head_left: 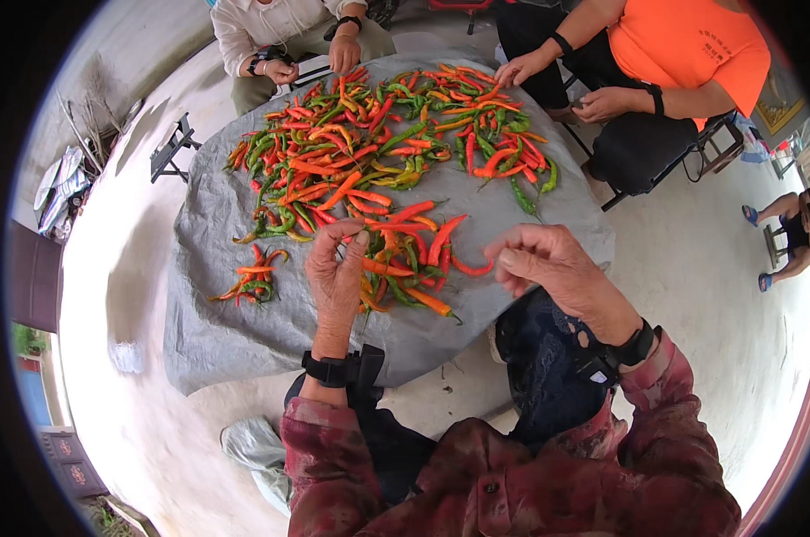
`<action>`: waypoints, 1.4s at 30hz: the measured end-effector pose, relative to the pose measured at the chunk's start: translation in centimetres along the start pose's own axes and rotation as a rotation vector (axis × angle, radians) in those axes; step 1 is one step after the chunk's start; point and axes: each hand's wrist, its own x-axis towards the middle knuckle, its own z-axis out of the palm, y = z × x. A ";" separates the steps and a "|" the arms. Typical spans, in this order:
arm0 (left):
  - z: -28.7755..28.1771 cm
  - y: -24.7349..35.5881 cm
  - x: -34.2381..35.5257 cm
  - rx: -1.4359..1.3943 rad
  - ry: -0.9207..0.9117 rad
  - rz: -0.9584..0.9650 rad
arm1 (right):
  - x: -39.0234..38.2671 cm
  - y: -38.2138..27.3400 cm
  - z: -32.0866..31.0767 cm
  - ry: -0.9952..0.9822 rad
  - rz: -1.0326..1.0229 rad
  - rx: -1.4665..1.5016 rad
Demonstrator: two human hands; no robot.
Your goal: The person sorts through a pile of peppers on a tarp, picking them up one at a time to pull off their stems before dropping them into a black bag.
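Observation:
My left hand (336,273) is closed in a pinch over the near edge of a pile of chili peppers. An orange-red chili pepper (398,227) reaches out from its thumb and forefinger. To the right, my right hand (548,264) is raised with its fingers curled toward the thumb; whatever they grip is too small or hidden to make out. Close to those fingertips is a curved red chili pepper (472,269). Between my hands lies a near heap of red, orange and green chili peppers (432,302).
A grey sheet (270,345) covers the table. A large chili heap (333,143) spreads across the far side, with a small pile (255,279) at left. Two people work opposite: one in a white shirt (266,27), one in orange (682,49). A folding stool (174,148) stands left.

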 end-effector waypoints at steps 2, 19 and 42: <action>0.6 0.0 0.1 0.128 0.020 0.137 | 4.1 2.2 3.0 -0.156 0.190 0.240; -0.8 0.8 1.3 0.619 -0.029 0.166 | 9.3 6.1 0.3 0.272 -0.004 0.936; 2.1 1.8 -1.2 0.470 -0.395 -0.094 | 8.8 6.2 4.8 -0.096 0.113 0.423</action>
